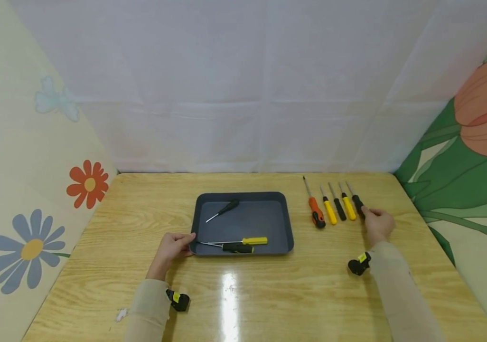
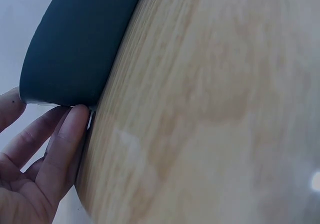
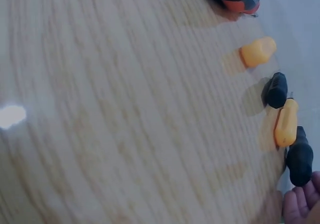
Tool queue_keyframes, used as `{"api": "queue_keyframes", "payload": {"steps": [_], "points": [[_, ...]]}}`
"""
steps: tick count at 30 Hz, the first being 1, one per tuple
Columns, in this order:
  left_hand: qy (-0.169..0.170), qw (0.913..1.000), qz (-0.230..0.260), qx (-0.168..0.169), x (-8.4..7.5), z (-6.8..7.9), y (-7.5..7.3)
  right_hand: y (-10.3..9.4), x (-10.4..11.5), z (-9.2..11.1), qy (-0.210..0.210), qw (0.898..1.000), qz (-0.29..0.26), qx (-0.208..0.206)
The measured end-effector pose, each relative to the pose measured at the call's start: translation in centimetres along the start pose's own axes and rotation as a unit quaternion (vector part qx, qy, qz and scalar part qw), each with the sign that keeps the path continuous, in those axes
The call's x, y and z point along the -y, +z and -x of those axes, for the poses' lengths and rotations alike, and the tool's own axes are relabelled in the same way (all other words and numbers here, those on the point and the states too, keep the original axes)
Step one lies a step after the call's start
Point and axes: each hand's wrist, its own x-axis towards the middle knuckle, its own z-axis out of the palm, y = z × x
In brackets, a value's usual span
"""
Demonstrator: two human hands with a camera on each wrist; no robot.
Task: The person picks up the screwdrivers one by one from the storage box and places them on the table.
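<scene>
A dark grey tray (image 1: 243, 194) lies on the table. My left hand (image 1: 176, 245) grips its near left corner, the thumb at the rim; in the left wrist view the fingers of that hand (image 2: 42, 159) lie against the outer wall. Inside the tray are a black-handled screwdriver (image 1: 229, 206), a yellow-handled screwdriver (image 1: 255, 241) and a black-and-green one (image 1: 237, 248). At the right, my right hand (image 1: 379, 223) pinches the handle end of a black screwdriver (image 1: 357, 203), the rightmost of a row. That same handle (image 3: 300, 159) shows at the fingertips in the right wrist view.
Left of the held screwdriver lie a yellow one (image 1: 348, 207), a black one (image 1: 339, 209), another yellow one (image 1: 330, 212) and a larger orange-and-black one (image 1: 316, 212), tips pointing away. A white cloth (image 1: 265, 95) hangs behind the wooden table (image 1: 286, 294).
</scene>
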Motion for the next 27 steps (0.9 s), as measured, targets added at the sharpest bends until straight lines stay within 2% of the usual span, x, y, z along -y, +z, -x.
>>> {"api": "queue_keyframes", "payload": {"steps": [11, 15, 19, 22, 24, 27], "points": [[0.001, 1.0, 0.002, 0.004, -0.1, 0.1, -0.1, -0.6, 0.6, 0.3, 0.002, 0.997, -0.074, -0.025], [0.0, 1.0, -0.001, 0.005, -0.1, 0.1, -0.1, -0.8, 0.8, 0.4, -0.014, 0.993, -0.115, -0.028], [0.001, 1.0, -0.004, 0.002, 0.0, 0.1, -0.2, -0.1, 0.3, -0.5, -0.046, 0.984, -0.175, -0.002], [0.003, 1.0, -0.003, 0.001, 0.0, 0.1, -0.2, 0.9, -0.4, -1.8, -0.061, 0.97, -0.236, 0.022], [0.006, 1.0, 0.003, 0.003, 0.0, 0.1, -0.1, 1.4, -0.9, -2.7, -0.063, 0.961, -0.268, 0.033], [0.009, 0.9999, 0.013, 0.005, 0.0, 0.1, 0.0, 1.9, -1.0, -3.3, -0.037, 0.948, -0.311, 0.055]]}}
